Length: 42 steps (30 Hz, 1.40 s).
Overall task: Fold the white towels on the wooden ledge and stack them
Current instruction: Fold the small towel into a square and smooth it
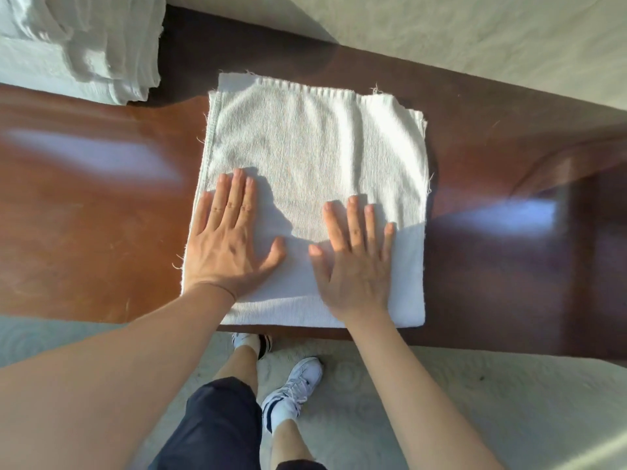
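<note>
Bench (84, 157) is carrying the towel (315, 154), lying flat mid-bench and already folded over, with the stack (84, 45) sitting far-left. You're pressing your left hand (227, 242) and right hand (356, 259) flat, fingers straight, gripping nothing. Be smoothing outward from the near fold, squaring edges before folding again.

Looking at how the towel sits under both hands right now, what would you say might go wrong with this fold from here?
The towel has uneven layers at its far edge, so another fold may come out crooked unless they are squared first. Its near edge lies right at the front lip of the wooden ledge, and the left hand and right hand pressing flat there could drag it off. The stack of towels looks slumped and might topple when added to.
</note>
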Motion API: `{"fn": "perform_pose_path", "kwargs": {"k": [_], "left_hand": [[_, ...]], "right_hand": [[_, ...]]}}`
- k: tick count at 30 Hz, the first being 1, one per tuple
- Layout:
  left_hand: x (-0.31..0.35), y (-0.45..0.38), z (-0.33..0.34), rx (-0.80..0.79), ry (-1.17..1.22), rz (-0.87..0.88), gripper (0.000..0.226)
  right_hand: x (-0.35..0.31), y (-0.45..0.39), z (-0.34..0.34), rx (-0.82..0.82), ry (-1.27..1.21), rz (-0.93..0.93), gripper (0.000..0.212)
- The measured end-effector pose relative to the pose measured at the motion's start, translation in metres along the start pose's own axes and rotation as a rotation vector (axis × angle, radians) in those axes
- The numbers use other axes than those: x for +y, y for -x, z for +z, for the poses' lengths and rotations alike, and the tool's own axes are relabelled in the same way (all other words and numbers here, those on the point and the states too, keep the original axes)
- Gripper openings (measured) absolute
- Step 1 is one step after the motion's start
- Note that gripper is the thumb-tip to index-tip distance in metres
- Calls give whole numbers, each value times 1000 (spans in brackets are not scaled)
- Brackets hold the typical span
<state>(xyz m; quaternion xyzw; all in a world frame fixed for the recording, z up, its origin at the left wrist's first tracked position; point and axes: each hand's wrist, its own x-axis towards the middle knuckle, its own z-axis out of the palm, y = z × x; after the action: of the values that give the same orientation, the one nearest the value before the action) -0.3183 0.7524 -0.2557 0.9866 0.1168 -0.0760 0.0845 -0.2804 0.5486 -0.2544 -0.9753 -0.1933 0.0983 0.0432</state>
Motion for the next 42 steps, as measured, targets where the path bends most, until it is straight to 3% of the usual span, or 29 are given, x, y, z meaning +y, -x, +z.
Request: {"fn": "perform_pose_path", "kwargs": {"k": [4, 6, 9, 13, 18, 19, 23, 28, 30, 34, 39, 42], "left_hand": [[0, 2, 0, 0, -19, -1, 92], [-1, 2, -1, 9, 0, -2, 93], [1, 1, -2, 22, 18, 10, 93], [0, 1, -1, 24, 12, 18, 93], [-3, -1, 2, 32, -25, 36, 92], [-3, -1, 1, 30, -27, 34, 92], [-2, 0, 1, 35, -20, 28, 93], [-1, -1, 2, 26, -27, 38, 92], [-1, -1, 3, 18, -26, 29, 93], [-1, 0, 3, 34, 3, 29, 94], [-1, 0, 1, 17, -18, 30, 93], [-1, 0, 0, 16, 5, 24, 92]], "right_hand": [[40, 15, -4, 24, -22, 346, 68], [40, 10, -12, 81, -27, 397, 71], [19, -41, -25, 143, -95, 225, 68], [25, -111, -24, 75, -107, -69, 63], [58, -151, -37, 118, -141, 394, 67], [49, -149, -39, 139, -113, 373, 69], [25, -125, -28, 136, -31, 8, 64], [28, -136, -31, 94, -113, 262, 66], [-1, -107, -30, 144, -168, 200, 68], [-24, -40, -5, 141, -91, -125, 62], [-17, -47, -3, 120, -80, 95, 67], [-34, -26, 3, 102, -80, -10, 67]]}}
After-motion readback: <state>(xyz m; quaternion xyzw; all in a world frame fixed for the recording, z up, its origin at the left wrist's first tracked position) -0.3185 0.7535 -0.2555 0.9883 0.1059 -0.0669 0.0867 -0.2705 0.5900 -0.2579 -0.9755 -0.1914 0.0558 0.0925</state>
